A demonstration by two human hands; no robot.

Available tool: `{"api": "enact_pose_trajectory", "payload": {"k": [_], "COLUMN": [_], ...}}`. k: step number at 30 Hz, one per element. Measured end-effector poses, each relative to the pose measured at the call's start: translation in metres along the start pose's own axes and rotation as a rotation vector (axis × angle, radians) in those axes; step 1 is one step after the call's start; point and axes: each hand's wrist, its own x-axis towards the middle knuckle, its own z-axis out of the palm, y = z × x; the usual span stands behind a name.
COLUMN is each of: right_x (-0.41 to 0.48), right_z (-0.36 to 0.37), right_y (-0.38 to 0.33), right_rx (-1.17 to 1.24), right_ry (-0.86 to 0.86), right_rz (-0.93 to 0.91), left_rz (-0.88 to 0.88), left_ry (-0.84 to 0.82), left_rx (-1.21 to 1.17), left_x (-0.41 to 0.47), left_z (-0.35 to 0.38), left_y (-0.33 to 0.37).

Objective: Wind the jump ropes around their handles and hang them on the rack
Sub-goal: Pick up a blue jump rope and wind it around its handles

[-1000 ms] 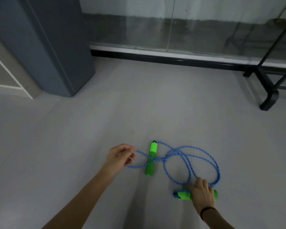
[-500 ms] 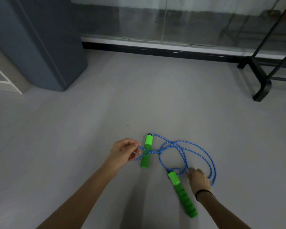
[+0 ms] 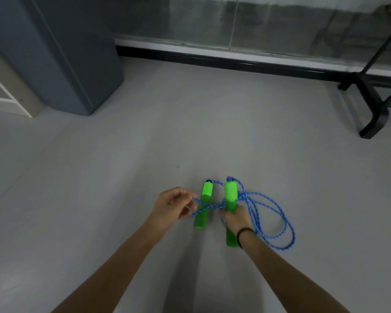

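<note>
A jump rope with a blue braided cord (image 3: 278, 213) and two bright green handles lies on the grey floor. The left handle (image 3: 204, 204) rests flat on the floor. My right hand (image 3: 236, 216) grips the right handle (image 3: 230, 195) around its middle and holds it parallel to the other, close beside it. My left hand (image 3: 175, 203) pinches a strand of the cord just left of the left handle; the strand crosses over that handle. Loose loops of cord spread to the right of my right hand.
The black foot and slanted bars of a metal rack (image 3: 370, 105) stand at the far right. A dark blue-grey cabinet (image 3: 61, 53) stands at the back left. A glass wall with a black base strip (image 3: 235, 62) runs along the back.
My right hand picked up the right handle, swung it round and brought it next to the left handle. The cord loops drew in to the right. My left hand kept its pinch on the cord.
</note>
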Motion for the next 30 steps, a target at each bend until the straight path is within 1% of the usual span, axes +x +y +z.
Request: {"api": "enact_pose_trajectory", "payload": {"k": [2, 4, 5, 7, 9, 11, 12, 13, 14, 15, 16, 19, 20, 21, 23, 24, 28, 30], "right_x": [0.025, 0.049, 0.059, 0.077, 0.088, 0.097, 0.097, 0.096, 0.094, 0.092, 0.09, 0.067, 0.056, 0.046, 0.025, 0.016, -0.024, -0.047], "right_z": [0.013, 0.03, 0.038, 0.055, 0.071, 0.082, 0.082, 0.08, 0.075, 0.068, 0.06, 0.031, 0.02, 0.009, -0.014, -0.023, -0.063, -0.086], "right_y": [-0.025, -0.035, -0.037, -0.033, -0.024, -0.014, -0.011, -0.012, -0.016, -0.023, -0.03, -0.056, -0.066, -0.077, -0.101, -0.113, -0.162, -0.188], "right_rx": [0.07, 0.044, 0.016, -0.065, -0.333, -0.628, -0.698, -0.703, -0.66, -0.548, -0.379, 0.24, 0.378, 0.446, 0.476, 0.492, 0.606, 0.569], "right_ry": [0.021, 0.035, 0.011, -0.091, -0.221, -0.257, -0.254, -0.256, -0.264, -0.272, -0.281, -0.222, -0.209, -0.19, -0.142, -0.122, -0.095, -0.102], "right_rz": [-0.012, -0.019, -0.032, -0.072, -0.087, -0.057, -0.018, 0.01, 0.013, -0.016, -0.059, -0.244, -0.311, -0.382, -0.519, -0.56, -0.6, -0.636], "left_rz": [-0.002, -0.008, -0.01, -0.019, -0.032, -0.049, -0.055, -0.056, -0.054, -0.05, -0.045, -0.017, -0.005, 0.009, 0.052, 0.082, 0.246, 0.379], "left_ry": [0.009, 0.025, 0.036, 0.059, 0.078, 0.093, 0.096, 0.095, 0.09, 0.083, 0.078, 0.067, 0.061, 0.053, 0.051, 0.064, 0.189, 0.211], "left_rx": [-0.004, -0.003, 0.0, 0.0, -0.004, 0.003, 0.008, 0.011, 0.015, 0.017, 0.017, 0.01, 0.006, 0.006, 0.01, 0.009, -0.01, 0.069], "left_x": [0.002, 0.005, 0.006, 0.008, 0.008, 0.009, 0.009, 0.009, 0.009, 0.009, 0.009, 0.009, 0.009, 0.009, 0.009, 0.008, 0.004, -0.004], "left_z": [-0.003, -0.009, -0.012, -0.018, -0.024, -0.028, -0.03, -0.031, -0.031, -0.03, -0.029, -0.022, -0.019, -0.016, -0.009, -0.006, 0.002, 0.004], "left_y": [-0.001, -0.002, -0.004, -0.006, -0.008, -0.009, -0.009, -0.009, -0.008, -0.007, -0.005, 0.004, 0.008, 0.013, 0.026, 0.035, 0.091, 0.131]}}
